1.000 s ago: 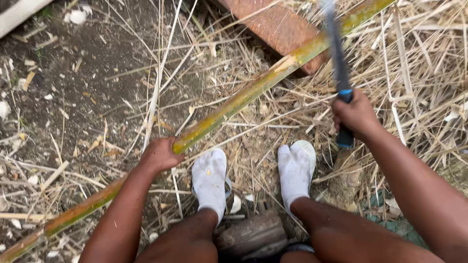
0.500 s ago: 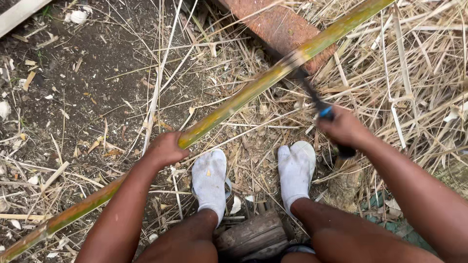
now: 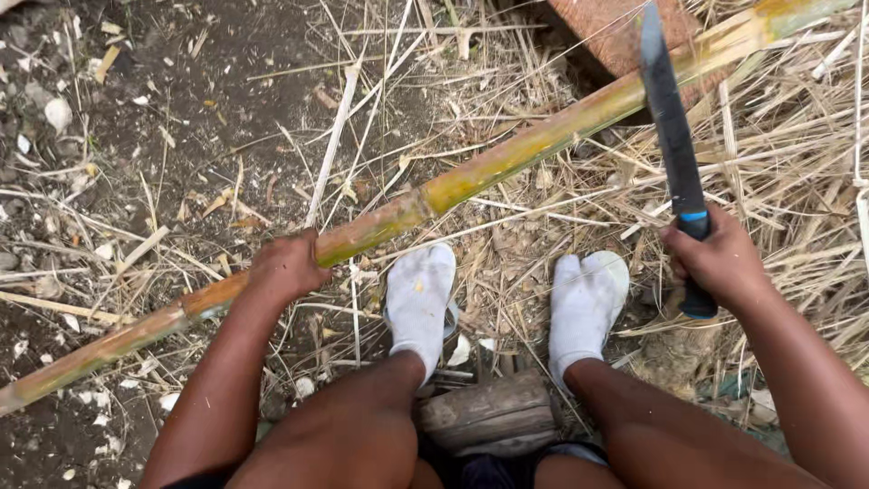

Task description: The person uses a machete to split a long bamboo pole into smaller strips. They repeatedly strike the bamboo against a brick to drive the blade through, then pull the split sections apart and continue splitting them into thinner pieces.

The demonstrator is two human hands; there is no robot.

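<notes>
Two bare hands work over straw-littered ground: left hand (image 3: 285, 267) clasps a long yellow-green cane stalk (image 3: 507, 163) lying diagonally, right hand (image 3: 720, 263) grips a raised dark machete (image 3: 670, 127).

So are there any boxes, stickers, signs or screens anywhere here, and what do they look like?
None in view: no package, sign, label or screen.
Closest thing to a marking: a plain blue band round the handle of the dark knife, just above the right hand.
The left hand grips a bare yellow-green cane stalk.
</notes>
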